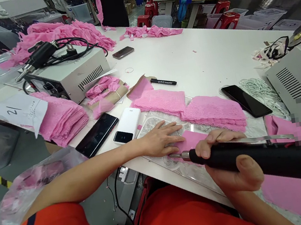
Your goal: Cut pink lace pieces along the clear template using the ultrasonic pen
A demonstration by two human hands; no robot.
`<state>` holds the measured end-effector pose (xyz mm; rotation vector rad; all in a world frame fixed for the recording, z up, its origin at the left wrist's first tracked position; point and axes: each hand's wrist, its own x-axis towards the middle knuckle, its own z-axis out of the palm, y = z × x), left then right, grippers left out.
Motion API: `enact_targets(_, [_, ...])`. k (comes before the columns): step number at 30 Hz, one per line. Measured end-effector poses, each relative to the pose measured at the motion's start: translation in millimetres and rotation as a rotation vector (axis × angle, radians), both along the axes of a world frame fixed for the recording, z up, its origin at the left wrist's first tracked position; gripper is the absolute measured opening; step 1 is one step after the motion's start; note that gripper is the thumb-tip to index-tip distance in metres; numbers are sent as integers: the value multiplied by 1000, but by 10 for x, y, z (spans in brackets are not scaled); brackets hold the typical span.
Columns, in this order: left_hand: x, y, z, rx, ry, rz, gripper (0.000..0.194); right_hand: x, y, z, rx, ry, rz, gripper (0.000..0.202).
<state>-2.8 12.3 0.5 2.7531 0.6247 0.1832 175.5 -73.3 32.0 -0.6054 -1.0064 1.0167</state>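
My left hand (162, 140) lies flat with its fingers spread on a clear plastic template (149, 126), its fingertips at the edge of a small pink fabric piece (190, 139). In my right hand (233, 164) is a black handheld tool (249, 156) with a slim metal tip and a metal lever along its top. The fingers are wrapped round its body. Its tip points left and reaches the fabric beside my left fingers; whether it touches cannot be made out. Behind the template sit two stacks of pink lace, one left (160, 101) and one right (213, 112).
Phones lie left (97, 135) and right (247, 100), near a white power bank (127, 125) and a black marker (163, 82). A grey control box (84, 71) carries a second handpiece (40, 57). Another person (109, 6) stands across the table by heaped pink lace (69, 34).
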Motion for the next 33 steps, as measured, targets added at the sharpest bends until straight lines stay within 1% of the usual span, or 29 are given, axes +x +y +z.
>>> enact_targets(5, [5,0,-18,5,-18,7,42,-5,6,11,8,-22,-15,26])
enact_targets(9, [13,-4,-8,2,-13,13,42,-25,18,37,24,-45,-15,21])
enact_targets(14, [16,1,-8,2,-1,13,43,-64,28,40,60,-1,-3,18])
enact_targets(17, [-8,10,1,9,0,16,44,14,27,69,51,40,-37,23])
enact_targets(20, [-40,4,17,33,-16,19,44,268,38,120,50,48,-162,26])
enact_targets(23, [-24,-46,13,100,-45,-16,41,669,65,156,69,14,-358,24])
enact_targets(26, [77,-141,-13,227,-99,-57,35,1087,95,172,77,-6,-549,21])
enact_targets(28, [180,-213,-35,321,-140,-65,35,1303,113,175,73,-3,-643,19])
enact_targets(30, [288,-279,-53,387,-160,-53,35,1441,131,169,65,2,-694,18])
enact_targets(33, [411,-354,-74,441,-173,-10,35,1511,162,136,47,26,-700,18])
